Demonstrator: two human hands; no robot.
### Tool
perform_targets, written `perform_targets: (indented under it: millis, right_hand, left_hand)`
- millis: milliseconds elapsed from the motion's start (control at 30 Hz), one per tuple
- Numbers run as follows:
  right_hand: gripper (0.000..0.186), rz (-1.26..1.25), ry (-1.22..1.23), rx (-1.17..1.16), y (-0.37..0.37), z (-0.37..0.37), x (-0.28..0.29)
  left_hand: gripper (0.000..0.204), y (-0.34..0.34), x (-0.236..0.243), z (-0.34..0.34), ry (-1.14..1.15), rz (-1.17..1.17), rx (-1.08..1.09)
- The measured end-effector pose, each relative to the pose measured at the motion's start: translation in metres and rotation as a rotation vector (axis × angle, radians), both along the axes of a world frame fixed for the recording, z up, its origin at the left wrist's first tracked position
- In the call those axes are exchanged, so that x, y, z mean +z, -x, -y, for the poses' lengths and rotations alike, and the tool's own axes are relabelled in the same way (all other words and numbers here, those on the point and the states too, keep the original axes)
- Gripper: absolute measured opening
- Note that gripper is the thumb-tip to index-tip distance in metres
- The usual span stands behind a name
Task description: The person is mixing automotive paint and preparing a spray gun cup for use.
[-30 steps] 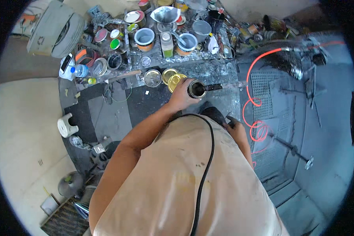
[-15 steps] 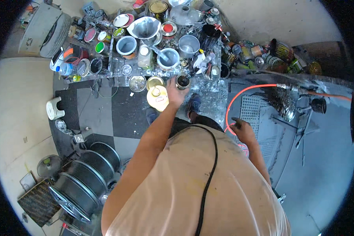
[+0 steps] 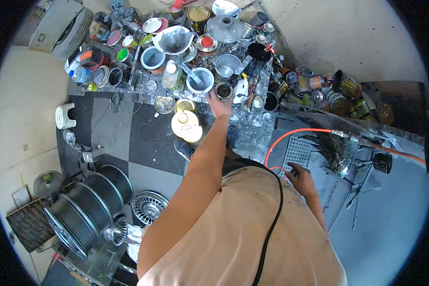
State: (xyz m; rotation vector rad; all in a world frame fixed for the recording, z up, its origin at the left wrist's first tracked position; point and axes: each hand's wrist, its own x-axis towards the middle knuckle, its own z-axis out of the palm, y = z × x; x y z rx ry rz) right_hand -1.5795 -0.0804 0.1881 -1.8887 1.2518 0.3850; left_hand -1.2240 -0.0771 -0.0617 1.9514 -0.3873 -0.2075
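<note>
My left hand [image 3: 220, 106] reaches forward to the near edge of the cluttered table, its fingers closed round a small open tin [image 3: 223, 90] with dark contents. Just left of the tin stands a grey-white bucket [image 3: 200, 80] with a flat stirring stick [image 3: 191, 72] leaning in it. Below and left of that hand sits a yellow-topped can [image 3: 185, 122]. My right hand [image 3: 300, 180] hangs low at my right side, dark-stained, with its fingers apart and nothing visible in them. An orange hose [image 3: 298, 129] loops close by it.
Cans, tubs and a white-capped bottle [image 3: 171, 71] crowd the paint-spattered table [image 3: 252, 121]. More cans [image 3: 338, 102] are piled at the right. Wheel rims [image 3: 88, 205] stand at lower left, near a white stool [image 3: 65, 116]. A metal grate [image 3: 298, 151] lies at the right.
My left hand and the small tin have moved farther onto the table, beside the grey-white bucket. The whole view has shifted, and my right hand remains low at my side.
</note>
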Motion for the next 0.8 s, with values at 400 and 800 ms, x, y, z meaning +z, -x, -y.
perform_targets:
  millis: [400,800]
  right_hand:
    - [0.042,0.049,-0.019,0.157,-0.016,0.015,-0.033]
    - [0.044,0.127,0.019,0.459,-0.136,0.033,-0.068]
  left_hand:
    - [0.071,-0.007,0.002,-0.034,-0.265,-0.115,-0.103]
    - [0.041,-0.042,0.047,-0.295,-0.93,-0.235,-0.273]
